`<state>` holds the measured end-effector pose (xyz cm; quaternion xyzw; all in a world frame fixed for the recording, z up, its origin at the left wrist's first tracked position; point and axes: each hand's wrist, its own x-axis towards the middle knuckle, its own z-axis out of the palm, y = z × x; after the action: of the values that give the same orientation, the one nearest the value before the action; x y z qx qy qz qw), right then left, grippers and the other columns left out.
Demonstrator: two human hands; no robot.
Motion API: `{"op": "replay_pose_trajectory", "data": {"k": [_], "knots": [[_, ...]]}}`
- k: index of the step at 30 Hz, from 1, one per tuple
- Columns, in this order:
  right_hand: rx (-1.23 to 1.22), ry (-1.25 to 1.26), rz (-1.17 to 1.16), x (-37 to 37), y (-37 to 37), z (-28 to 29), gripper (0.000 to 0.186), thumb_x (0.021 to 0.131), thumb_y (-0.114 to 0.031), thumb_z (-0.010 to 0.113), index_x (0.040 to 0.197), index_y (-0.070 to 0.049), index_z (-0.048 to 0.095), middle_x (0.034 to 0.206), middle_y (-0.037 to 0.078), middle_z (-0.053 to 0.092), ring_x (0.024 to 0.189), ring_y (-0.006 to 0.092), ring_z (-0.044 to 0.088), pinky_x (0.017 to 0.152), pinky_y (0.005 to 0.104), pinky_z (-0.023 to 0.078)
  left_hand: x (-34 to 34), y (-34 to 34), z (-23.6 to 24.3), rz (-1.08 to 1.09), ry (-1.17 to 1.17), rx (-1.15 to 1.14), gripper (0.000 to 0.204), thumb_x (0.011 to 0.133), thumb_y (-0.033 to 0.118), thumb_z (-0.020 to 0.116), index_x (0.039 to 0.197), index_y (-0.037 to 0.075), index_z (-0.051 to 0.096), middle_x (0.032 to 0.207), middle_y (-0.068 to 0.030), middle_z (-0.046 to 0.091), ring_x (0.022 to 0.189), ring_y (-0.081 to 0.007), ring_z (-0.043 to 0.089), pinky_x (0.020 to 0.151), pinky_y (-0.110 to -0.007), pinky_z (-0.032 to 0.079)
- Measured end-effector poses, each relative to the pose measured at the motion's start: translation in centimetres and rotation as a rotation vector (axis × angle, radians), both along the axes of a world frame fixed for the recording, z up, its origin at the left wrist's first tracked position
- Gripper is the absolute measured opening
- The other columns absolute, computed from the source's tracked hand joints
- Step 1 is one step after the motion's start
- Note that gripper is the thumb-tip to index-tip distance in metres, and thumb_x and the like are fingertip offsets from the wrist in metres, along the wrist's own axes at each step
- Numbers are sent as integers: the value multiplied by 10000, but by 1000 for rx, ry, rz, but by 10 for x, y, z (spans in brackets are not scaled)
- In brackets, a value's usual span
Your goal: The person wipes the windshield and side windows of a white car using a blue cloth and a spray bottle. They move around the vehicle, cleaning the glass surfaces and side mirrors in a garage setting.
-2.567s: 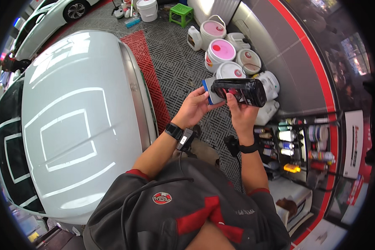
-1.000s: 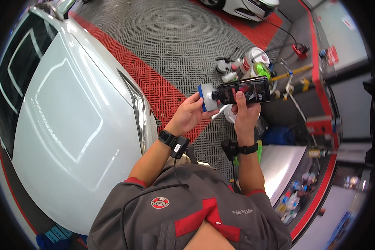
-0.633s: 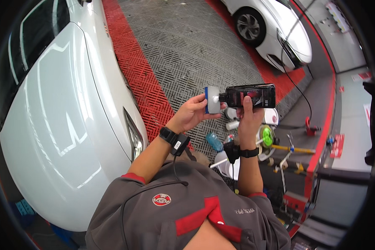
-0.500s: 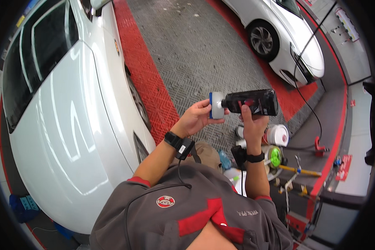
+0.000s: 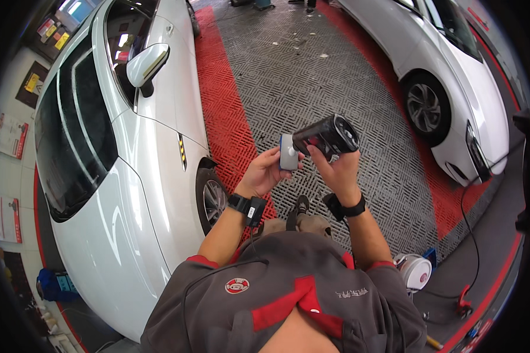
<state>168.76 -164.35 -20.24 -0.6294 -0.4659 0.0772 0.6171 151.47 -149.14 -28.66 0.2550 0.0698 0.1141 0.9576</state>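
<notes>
The black bottle [image 5: 325, 136] in my right hand [image 5: 335, 170] looks like glossy plastic, its white cap [image 5: 288, 152] smooth and matt. The white car [image 5: 129, 147] beside me shines with polished paint. The floor [image 5: 300, 70] is rough plastic grating.

Open grated floor [image 5: 312, 76] ahead; white car [image 5: 129, 176] crowds left (second car [image 5: 453, 70] right).
</notes>
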Motion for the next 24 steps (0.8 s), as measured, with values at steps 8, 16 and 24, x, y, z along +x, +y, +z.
{"op": "replay_pose_trajectory", "data": {"k": [8,16,24], "knots": [[-20,-62,145,127,215,0,367,849,-128,887,1132,25,712,1016,114,760,820,222,746,729,333,581,77,156,12,300,-183,-102,574,1102,277,492,1532,-95,416,1365,-249,632,1137,-345,684,763,-309,604],[-169,375,496,217,468,-44,457,924,-115,824,1311,16,620,1076,77,734,926,134,687,831,292,592,140,383,-11,757,-167,-2,534,1118,277,462,1553,-32,435,1484,-230,588,1359,-374,599,962,-394,604],[-377,511,898,257,695,-33,353,1044,-126,693,1350,8,576,1192,46,688,1061,122,653,958,294,551,168,572,-3,1007,-223,57,470,1145,269,459,1483,-57,496,1413,-221,629,1332,-352,624,1023,-384,596]]}}
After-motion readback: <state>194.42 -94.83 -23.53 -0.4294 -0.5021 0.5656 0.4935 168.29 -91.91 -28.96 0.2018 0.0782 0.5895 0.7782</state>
